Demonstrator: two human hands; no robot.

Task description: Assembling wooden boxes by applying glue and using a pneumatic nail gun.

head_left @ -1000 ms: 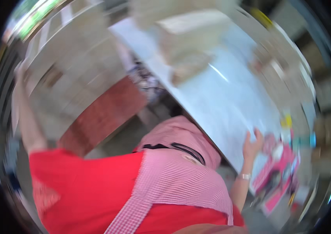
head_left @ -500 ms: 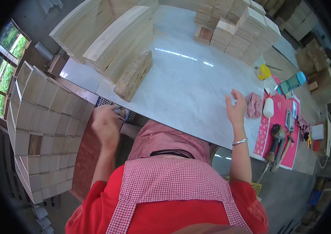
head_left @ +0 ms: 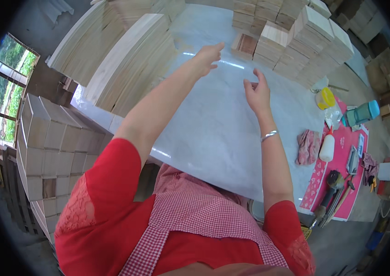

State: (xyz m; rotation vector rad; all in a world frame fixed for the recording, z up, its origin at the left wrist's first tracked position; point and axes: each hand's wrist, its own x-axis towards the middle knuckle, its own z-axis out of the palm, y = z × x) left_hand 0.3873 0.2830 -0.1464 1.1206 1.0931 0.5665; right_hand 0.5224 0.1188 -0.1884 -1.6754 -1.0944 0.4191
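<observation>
My left hand [head_left: 209, 59] reaches far over the middle of the white, glossy tabletop [head_left: 213, 124]. Its fingers point forward and apart, with nothing in them. Closer to me and to the right, my right hand [head_left: 258, 94] hovers over the same tabletop, thumb and fingers spread, holding nothing. Just beyond both hands rise stacked pale wooden blocks [head_left: 271, 39]; a reddish-brown one [head_left: 244, 45] sits at their left end. Left of my left forearm stand tall stacks of curved wooden pieces [head_left: 123, 62].
On the right, a pink mat [head_left: 340, 161] bears a white squeeze bottle [head_left: 327, 147], a power tool [head_left: 329, 188] and a teal-lidded bottle [head_left: 360, 113]. Beside it are a crumpled pink cloth [head_left: 308, 146] and a yellow tub [head_left: 325, 98]. More wooden pieces [head_left: 50, 152] are stacked left of the table.
My left hand has swung from the table's left front edge up to its far middle. My right hand has moved forward and left. The rough block at left is now hidden by my left arm.
</observation>
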